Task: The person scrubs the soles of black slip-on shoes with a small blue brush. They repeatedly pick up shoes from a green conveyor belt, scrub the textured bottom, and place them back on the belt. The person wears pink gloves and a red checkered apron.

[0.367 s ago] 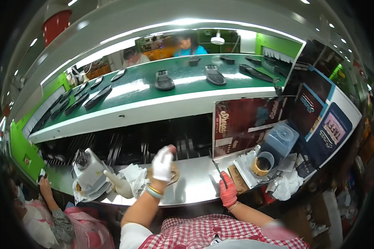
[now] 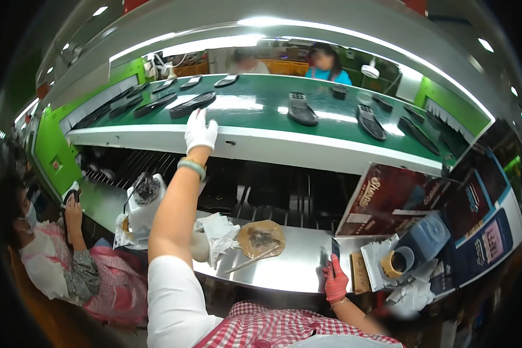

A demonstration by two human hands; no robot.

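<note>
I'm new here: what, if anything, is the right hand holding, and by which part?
The right hand grips a slim dark object by its near end.

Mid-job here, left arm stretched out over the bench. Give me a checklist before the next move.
1. Left hand at the near side of a sole: ok.
2. Firm grip on that sole: cannot tell; the fingertips are at its edge, but contact is unclear.
3. Sole off the belt: not ok; it lies on it.
4. Dark tool in the right hand: ok.
5. Stick fully off the disc: not ok; one end overlaps it.
6. Co-worker's hand away from both hands: ok, far left.
</note>
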